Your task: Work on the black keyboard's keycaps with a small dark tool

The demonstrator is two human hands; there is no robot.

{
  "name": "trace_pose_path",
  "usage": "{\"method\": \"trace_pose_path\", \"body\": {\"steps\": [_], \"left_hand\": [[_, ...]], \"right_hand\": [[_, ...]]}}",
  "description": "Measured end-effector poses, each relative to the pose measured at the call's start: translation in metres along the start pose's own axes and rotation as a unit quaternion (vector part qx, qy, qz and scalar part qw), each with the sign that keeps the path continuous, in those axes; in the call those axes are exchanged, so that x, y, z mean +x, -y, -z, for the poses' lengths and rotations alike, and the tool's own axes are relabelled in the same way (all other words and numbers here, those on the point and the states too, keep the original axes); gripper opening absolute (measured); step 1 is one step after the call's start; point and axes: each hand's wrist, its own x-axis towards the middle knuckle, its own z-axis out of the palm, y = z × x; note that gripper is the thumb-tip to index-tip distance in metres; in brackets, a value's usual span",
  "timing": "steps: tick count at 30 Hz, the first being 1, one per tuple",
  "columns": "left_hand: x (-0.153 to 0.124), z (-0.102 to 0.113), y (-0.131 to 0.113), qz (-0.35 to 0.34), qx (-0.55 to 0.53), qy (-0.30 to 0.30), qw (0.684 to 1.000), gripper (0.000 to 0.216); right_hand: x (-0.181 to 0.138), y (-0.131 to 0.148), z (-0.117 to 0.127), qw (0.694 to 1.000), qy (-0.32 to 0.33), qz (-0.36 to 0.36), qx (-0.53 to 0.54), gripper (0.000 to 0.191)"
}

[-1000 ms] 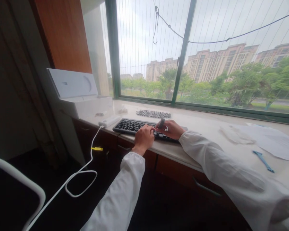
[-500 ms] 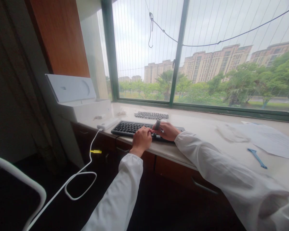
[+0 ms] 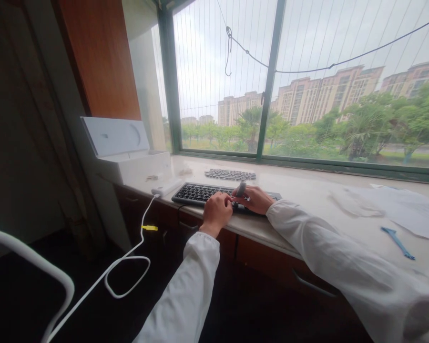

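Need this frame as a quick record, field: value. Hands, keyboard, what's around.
left hand: bent fingers of the left hand at the front of the black keyboard; grip unclear
right hand: right hand over the keyboard's right part, grey item in its fingers, type unclear
behind keyboard: rows of keycaps
counter left end: white box, lid open
counter right: blue tool, nearer than the white paper
cable: white cable hanging down, yellow tag on it

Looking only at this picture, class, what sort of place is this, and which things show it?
Probably a workspace in a home or office; I cannot tell which. A pale countertop, with drawers beneath and a black computer keyboard on top, runs along a green-framed window.
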Motion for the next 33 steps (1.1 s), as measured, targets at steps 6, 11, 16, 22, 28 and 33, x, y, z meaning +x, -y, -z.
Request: {"method": "trace_pose_path", "body": {"steps": [6, 11, 16, 22, 28, 33], "left_hand": [[-0.0002, 0.0027, -0.002, 0.009, -0.011, 0.008, 1.0, 0.016], [-0.0004, 0.0044, -0.0029, 0.019, -0.017, 0.011, 1.0, 0.017], [-0.0005, 0.0038, -0.0017, 0.013, -0.02, 0.009, 1.0, 0.019], [0.0001, 0.0029, -0.0013, 0.017, -0.014, 0.011, 1.0, 0.018], [0.0005, 0.0025, -0.0017, 0.018, -0.008, 0.008, 1.0, 0.017], [0.0004, 0.0053, -0.0047, 0.032, -0.005, 0.016, 0.999, 0.017]], "right_hand": [[0.0005, 0.0021, 0.0025, 1.0, -0.005, -0.008, 0.006, 0.034], [0.0008, 0.0025, 0.002, 0.999, -0.001, -0.04, 0.01, 0.034], [-0.0005, -0.0002, -0.0017, 0.998, 0.026, -0.059, 0.014, 0.03], [-0.0008, 0.0015, -0.0026, 0.996, 0.022, -0.082, 0.006, 0.031], [0.0, 0.0036, -0.0033, 0.996, 0.016, -0.083, -0.004, 0.03], [-0.0006, 0.0027, -0.0036, 0.998, 0.014, -0.067, -0.004, 0.03]]}}
